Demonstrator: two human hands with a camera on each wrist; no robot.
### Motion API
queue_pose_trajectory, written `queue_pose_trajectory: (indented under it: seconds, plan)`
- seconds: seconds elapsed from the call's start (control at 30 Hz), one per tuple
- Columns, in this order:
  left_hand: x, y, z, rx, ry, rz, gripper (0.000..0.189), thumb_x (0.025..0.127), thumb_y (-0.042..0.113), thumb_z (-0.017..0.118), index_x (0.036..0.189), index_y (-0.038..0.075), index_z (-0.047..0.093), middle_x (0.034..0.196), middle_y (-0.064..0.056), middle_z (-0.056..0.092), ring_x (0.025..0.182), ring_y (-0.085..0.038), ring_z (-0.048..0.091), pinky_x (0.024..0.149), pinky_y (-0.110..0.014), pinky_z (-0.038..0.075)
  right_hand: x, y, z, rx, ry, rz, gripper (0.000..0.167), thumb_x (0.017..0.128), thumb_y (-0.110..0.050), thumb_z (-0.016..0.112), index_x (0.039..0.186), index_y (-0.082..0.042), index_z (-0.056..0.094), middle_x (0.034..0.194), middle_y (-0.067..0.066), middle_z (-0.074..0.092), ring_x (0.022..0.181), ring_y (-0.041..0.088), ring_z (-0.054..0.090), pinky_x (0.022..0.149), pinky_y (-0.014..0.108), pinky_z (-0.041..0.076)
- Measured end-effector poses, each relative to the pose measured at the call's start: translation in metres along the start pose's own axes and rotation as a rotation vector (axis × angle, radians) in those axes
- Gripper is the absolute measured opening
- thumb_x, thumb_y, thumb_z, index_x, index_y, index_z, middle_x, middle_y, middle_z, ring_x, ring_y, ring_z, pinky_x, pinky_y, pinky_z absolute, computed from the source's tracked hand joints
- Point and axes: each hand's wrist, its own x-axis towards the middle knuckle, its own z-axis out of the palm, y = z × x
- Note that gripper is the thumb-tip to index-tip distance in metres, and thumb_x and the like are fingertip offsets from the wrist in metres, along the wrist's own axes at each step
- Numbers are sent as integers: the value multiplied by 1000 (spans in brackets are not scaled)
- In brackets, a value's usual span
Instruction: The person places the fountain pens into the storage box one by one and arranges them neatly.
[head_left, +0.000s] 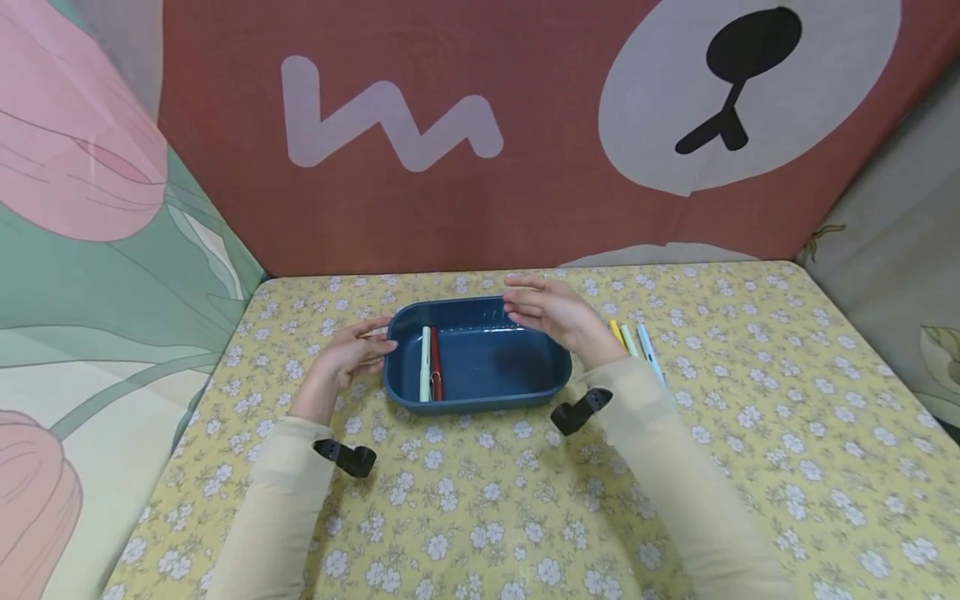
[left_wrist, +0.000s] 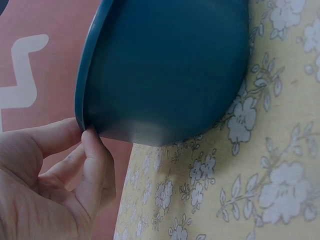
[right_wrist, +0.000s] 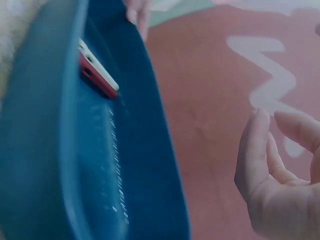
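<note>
A dark blue open box (head_left: 491, 362) with rounded corners stands on the table. Inside it, toward the left end, a pale green pen (head_left: 425, 367) and a dark red pen (head_left: 437, 358) lie side by side. My left hand (head_left: 348, 354) pinches the box's left rim between thumb and fingers, as the left wrist view confirms. Over the box's back right corner hovers my right hand (head_left: 555, 315). In the right wrist view its thumb and fingers are bent loosely toward each other, with nothing between them, apart from the box wall (right_wrist: 150, 125).
To the right of the box, partly behind my right forearm, lie a yellow pen (head_left: 616, 331), a light green pen (head_left: 628, 340) and a light blue pen (head_left: 649, 348). The flowered tablecloth (head_left: 450, 517) reaches a printed fabric wall (head_left: 420, 217) at the back.
</note>
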Motion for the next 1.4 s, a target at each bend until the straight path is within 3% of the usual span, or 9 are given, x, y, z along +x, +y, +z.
queue_pose_trajectory:
  seconds: [0.37, 0.67, 0.9, 1.1, 1.4]
  plan:
    - [-1, 0, -1, 4, 4, 5, 59, 96, 11, 56, 150, 20, 33, 151, -14, 32, 72, 2, 60, 60, -13, 52, -18, -17, -47, 47, 76, -18, 54, 97, -9, 53, 146, -2, 32, 86, -12, 67, 80, 1, 65, 74, 13, 54]
    - [1, 0, -1, 1, 4, 4, 59, 96, 11, 56, 150, 20, 33, 151, -14, 32, 77, 1, 61, 59, -13, 52, -35, -12, -98, 10, 137, 5, 32, 95, -16, 59, 124, -17, 47, 88, -15, 67, 84, -1, 65, 77, 13, 54]
    - [3, -1, -1, -4, 8, 4, 58, 96, 10, 56, 150, 20, 35, 141, -12, 39, 76, 1, 60, 59, -13, 52, -41, 2, -129, -130, 173, 49, 49, 96, -22, 57, 140, -12, 37, 91, -21, 62, 87, -5, 63, 82, 12, 53]
    - [3, -1, -1, -13, 9, -4, 59, 96, 10, 56, 150, 20, 34, 145, -13, 36, 73, 1, 60, 58, -13, 51, -43, 14, -147, -188, 185, 79, 63, 98, -20, 53, 150, 0, 22, 86, -24, 62, 84, -8, 63, 82, 11, 53]
    - [2, 1, -1, -4, 6, -11, 60, 96, 11, 57, 150, 21, 33, 152, -14, 31, 69, 1, 57, 58, -13, 51, -48, 34, -169, -268, 211, 109, 60, 99, -20, 51, 149, 0, 24, 88, -24, 60, 85, -7, 62, 83, 13, 53]
